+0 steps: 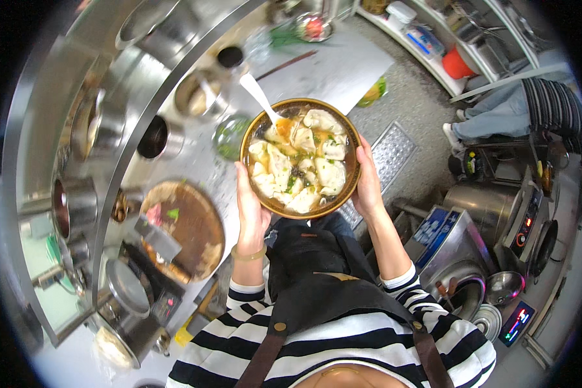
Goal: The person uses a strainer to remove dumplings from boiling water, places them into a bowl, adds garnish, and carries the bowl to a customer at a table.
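Between my two hands is a brown bowl [300,103] of dumpling soup, held out in front of my apron. Several plump dumplings [331,173] sit in the broth with chopped green herbs over them. A white spoon [261,97] leans out past the rim at the upper left. My left hand [251,199] grips the bowl's left side, with a bangle on that wrist. On the opposite side my right hand [368,179] has its thumb along the rim. The fingers under the bowl are hidden.
To the left, a cleaver [157,237] lies on a round wooden chopping board [199,228]. Metal pots [201,94] line the steel counter [339,63]. At right are a cooker with a lit panel [528,223] and a person [499,109] by the shelves. A metal floor grate [393,150] lies beyond the bowl.
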Demonstrator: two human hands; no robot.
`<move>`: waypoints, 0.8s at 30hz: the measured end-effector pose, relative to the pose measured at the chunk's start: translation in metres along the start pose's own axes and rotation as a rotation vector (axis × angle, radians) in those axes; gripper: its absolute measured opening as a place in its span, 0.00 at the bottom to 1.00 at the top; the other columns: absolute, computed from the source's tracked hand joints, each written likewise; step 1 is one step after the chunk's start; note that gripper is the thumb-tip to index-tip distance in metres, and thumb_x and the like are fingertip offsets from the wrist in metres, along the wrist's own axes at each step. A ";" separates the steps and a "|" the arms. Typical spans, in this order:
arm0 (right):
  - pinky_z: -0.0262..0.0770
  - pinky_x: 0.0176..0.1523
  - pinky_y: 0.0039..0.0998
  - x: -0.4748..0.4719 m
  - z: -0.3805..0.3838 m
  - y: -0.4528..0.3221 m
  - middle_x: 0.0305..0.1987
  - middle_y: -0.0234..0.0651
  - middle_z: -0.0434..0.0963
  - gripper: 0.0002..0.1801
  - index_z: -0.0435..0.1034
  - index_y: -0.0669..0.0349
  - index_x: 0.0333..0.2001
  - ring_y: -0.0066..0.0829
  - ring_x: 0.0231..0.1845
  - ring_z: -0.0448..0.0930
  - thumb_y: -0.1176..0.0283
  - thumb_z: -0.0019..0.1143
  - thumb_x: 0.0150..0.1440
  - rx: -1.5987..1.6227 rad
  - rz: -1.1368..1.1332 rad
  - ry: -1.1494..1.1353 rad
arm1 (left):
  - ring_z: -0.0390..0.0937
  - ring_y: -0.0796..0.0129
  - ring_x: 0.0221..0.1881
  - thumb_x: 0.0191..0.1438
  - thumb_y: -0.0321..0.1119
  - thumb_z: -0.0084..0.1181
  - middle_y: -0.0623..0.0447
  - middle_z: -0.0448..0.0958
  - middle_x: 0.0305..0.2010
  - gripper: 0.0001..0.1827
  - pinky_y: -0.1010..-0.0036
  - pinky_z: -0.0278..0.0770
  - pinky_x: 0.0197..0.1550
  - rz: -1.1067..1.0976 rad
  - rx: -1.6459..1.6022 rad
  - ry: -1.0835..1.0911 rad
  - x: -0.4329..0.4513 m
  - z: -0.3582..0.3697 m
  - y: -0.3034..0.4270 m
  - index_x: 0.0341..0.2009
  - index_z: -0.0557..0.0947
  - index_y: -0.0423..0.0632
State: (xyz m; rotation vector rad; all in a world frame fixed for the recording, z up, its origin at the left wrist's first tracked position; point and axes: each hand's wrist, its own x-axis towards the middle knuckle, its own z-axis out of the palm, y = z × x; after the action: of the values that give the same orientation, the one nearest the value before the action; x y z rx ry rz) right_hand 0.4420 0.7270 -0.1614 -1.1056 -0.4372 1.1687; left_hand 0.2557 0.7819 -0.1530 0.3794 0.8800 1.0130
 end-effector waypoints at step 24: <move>0.57 0.63 0.29 0.681 -0.315 -0.417 0.61 0.37 0.59 0.26 0.49 0.61 0.61 0.28 0.61 0.61 0.60 0.32 0.62 -0.092 -0.073 0.016 | 0.66 0.64 0.55 0.61 0.54 0.30 0.46 0.66 0.56 0.32 0.69 0.63 0.57 0.117 0.016 -0.143 0.566 0.626 -0.159 0.56 0.62 0.39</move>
State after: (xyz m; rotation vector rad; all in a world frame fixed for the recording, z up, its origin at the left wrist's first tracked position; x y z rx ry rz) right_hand 1.1592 1.1956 -0.1105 -1.1678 -0.5187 1.0835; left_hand 0.9720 1.2562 -0.1326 0.5152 0.7437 1.0734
